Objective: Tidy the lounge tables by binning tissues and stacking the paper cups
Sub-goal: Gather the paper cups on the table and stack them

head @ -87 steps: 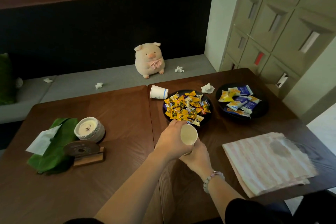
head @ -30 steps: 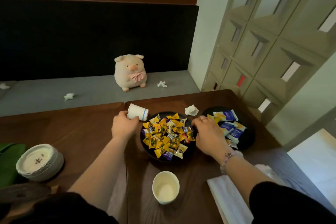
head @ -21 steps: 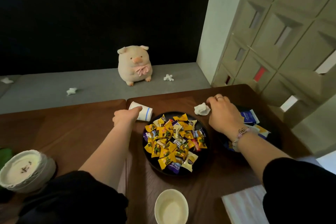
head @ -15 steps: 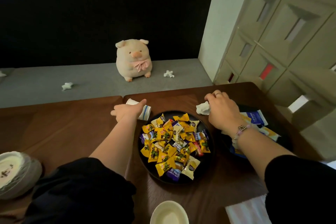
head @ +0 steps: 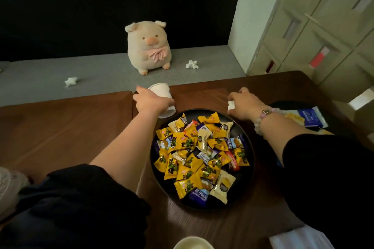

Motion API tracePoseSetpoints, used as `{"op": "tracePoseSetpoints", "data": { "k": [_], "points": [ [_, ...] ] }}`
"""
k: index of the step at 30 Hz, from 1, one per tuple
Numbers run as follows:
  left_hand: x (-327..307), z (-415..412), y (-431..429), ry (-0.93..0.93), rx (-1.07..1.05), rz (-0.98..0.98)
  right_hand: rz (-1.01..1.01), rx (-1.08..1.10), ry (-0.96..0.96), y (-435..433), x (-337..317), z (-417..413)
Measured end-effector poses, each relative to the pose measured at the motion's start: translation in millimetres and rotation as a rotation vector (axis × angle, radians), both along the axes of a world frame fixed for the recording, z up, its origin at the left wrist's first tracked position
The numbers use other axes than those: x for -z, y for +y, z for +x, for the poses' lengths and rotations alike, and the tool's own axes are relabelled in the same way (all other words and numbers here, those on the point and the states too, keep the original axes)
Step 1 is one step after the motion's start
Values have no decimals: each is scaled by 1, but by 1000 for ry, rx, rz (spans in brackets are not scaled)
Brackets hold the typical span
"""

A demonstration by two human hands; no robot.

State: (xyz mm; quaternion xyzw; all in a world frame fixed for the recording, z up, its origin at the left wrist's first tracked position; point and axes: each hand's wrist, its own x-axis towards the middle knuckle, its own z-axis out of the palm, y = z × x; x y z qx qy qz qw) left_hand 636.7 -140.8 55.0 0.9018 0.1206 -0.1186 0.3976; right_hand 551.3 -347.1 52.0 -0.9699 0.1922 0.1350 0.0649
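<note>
My left hand (head: 150,101) grips a white paper cup (head: 160,91) at the far edge of the table, tipped with its mouth pointing away and its base toward me. My right hand (head: 243,101) is closed over a crumpled white tissue (head: 230,105), of which only a corner shows at my fingers. A second paper cup (head: 193,243) stands upright at the near edge, only its rim in view. Two more crumpled tissues (head: 71,81) (head: 191,64) lie on the grey bench beyond the table.
A black plate (head: 245,176) of wrapped sweets sits between my arms. A second dark plate with blue packets (head: 309,116) lies under my right forearm. A plush pig (head: 149,46) sits on the bench. A striped cloth (head: 299,238) lies near right. A white dish (head: 8,184) shows at left.
I set the first cup down and leaned in. My left hand took the fallen cup and lifted it off the table; my right hand closed over the tissue by the plate.
</note>
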Motion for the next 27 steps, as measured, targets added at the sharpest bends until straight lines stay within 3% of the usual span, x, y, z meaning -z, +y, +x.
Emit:
{"op": "tracePoseSetpoints", "data": {
  "k": [12,21,27],
  "points": [
    [4,-7,2,-107,106,69,-34,0,-37,3,7,3],
    [-42,-37,27,-287,84,-141,36,-20,-280,29,-44,-33],
    [-71,-84,48,-327,101,-243,153,-12,-345,62,-75,-86]
  ]
}}
